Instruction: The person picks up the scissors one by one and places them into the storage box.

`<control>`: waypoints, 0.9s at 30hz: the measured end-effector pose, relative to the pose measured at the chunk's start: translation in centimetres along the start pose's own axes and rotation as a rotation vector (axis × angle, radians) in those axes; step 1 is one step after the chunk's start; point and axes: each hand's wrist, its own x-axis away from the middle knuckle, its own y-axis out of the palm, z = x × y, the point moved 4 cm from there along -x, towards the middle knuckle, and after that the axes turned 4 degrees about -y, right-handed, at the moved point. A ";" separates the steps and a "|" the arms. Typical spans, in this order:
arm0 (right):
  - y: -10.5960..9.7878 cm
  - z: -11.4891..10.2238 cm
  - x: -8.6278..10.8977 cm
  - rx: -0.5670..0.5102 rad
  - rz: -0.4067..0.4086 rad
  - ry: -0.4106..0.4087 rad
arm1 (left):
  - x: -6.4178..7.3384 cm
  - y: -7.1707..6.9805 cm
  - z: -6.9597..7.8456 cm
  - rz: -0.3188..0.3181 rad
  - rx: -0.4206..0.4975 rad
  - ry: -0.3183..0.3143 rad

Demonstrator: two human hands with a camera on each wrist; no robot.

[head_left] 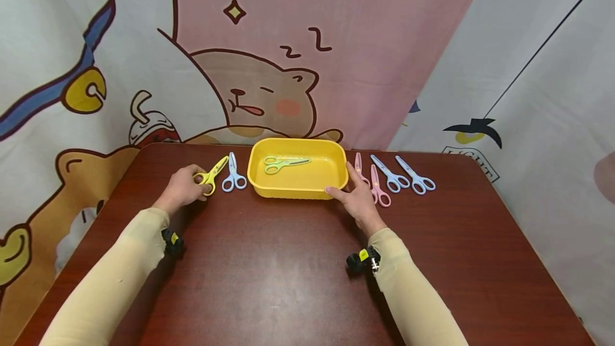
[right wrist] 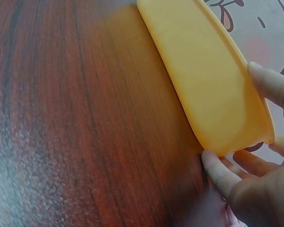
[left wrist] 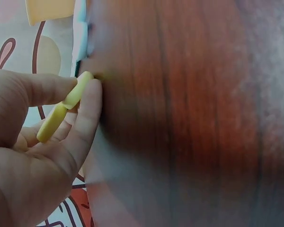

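Observation:
My left hand (head_left: 184, 188) pinches the handle loops of yellow scissors (head_left: 211, 175) between thumb and fingers, blades pointing away to the right. In the left wrist view the yellow handles (left wrist: 61, 111) show edge-on in the grip. Light blue scissors (head_left: 233, 174) lie just right of them. At the back middle stands a yellow plastic tray (head_left: 288, 193), with green scissors (head_left: 287, 164) lying inside. My right hand (head_left: 359, 199) holds the tray's near right corner, thumb on the rim and fingers along the side; the right wrist view shows the tray's outer wall (right wrist: 203, 71).
Right of the tray lie two pink scissors (head_left: 380, 188), one partly behind my right hand, and two blue scissors (head_left: 391, 175) farther right. The dark wooden table (head_left: 274, 271) ends at a printed cloth backdrop (head_left: 375, 41).

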 end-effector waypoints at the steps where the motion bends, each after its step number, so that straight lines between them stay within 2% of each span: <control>1: 0.0 0.0 0.0 0.000 0.000 0.001 | 0.0 0.1 0.0 0.002 0.019 0.004; 6: -0.1 0.2 0.0 0.000 0.000 0.003 | 0.2 0.1 0.0 0.000 0.095 -0.011; 12: 0.0 0.1 0.0 0.002 -0.003 0.003 | 0.6 -0.4 0.1 -0.014 0.178 -0.030; 27: 0.1 0.1 0.1 -0.026 -0.004 0.007 | 0.7 -1.4 0.7 0.007 0.187 0.023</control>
